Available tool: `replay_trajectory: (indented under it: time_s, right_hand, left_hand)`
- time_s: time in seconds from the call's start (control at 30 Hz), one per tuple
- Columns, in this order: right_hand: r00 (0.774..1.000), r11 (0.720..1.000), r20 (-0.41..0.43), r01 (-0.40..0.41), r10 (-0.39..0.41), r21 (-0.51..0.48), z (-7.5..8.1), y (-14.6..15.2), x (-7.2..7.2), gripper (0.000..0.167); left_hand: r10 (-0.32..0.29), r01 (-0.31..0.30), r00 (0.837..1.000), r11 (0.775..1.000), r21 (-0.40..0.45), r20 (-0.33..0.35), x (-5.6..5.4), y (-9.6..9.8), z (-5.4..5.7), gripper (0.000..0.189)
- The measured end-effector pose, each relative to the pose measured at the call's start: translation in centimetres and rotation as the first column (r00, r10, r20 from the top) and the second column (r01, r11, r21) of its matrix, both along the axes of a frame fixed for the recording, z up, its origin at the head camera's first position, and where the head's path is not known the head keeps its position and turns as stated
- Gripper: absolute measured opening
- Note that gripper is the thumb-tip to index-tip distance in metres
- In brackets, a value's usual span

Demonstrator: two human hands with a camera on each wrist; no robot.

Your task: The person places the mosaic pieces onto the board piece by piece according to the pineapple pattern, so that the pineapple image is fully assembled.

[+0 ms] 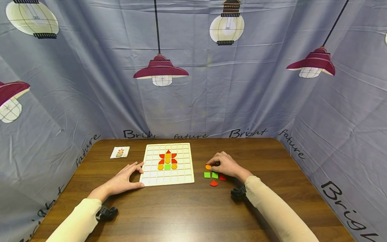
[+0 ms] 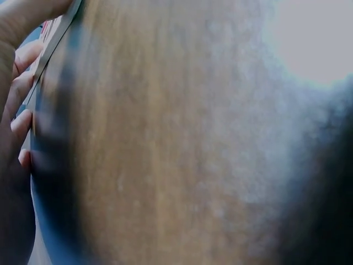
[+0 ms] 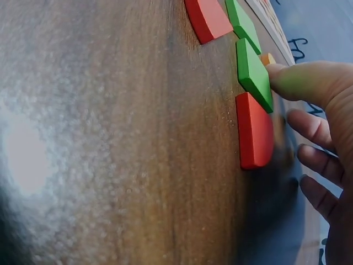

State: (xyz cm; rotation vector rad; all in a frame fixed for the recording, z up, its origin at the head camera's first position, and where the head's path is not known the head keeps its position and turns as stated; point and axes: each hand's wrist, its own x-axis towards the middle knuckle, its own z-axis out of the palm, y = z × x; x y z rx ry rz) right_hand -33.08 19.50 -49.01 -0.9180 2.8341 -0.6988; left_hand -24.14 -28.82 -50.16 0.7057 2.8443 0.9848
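My left hand (image 1: 121,180) rests at the left edge of a white gridded board (image 1: 185,156), thumb and fingers spread along it. On the board, red pieces surround an orange column, with a green square (image 1: 167,166) between two orange discs below. To the board's right, my right hand (image 1: 227,164) pinches a small orange disc (image 1: 208,167) between thumb and finger, low over the table. Close by lie two green squares, the nearer one (image 3: 253,74) beside my thumb in the right wrist view, a curved-sided red piece (image 3: 255,135) and a red fan-shaped piece (image 1: 214,183).
A small pattern card (image 1: 120,152) with a similar coloured figure lies at the table's back left. The brown wooden table (image 1: 169,211) reaches back to a grey-blue curtain (image 1: 193,111) printed with lamps. Each wrist wears a black camera, such as the left one (image 1: 107,213).
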Motion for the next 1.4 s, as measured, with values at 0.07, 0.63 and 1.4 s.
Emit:
replay_trajectory:
  time_s: [0.07,0.63,1.4]
  right_hand:
    - [1.0,1.0,0.004,0.003,-0.003,-0.006,-0.1,0.0,0.0,0.023]
    - [0.999,0.999,-0.031,-0.018,0.017,-0.04,-0.6,-0.4,-0.2,0.016]
    - [0.992,0.996,-0.122,-0.046,0.037,-0.072,0.6,-4.1,0.0,0.009]
  left_hand:
    - [0.001,-0.001,1.0,1.0,-0.001,-0.006,0.0,0.0,-0.1,0.045]
    - [0.006,-0.006,1.0,1.0,0.008,0.005,0.0,-0.1,-0.3,0.046]
    - [0.009,-0.01,0.999,1.0,0.02,0.031,-0.1,-0.1,0.0,0.046]
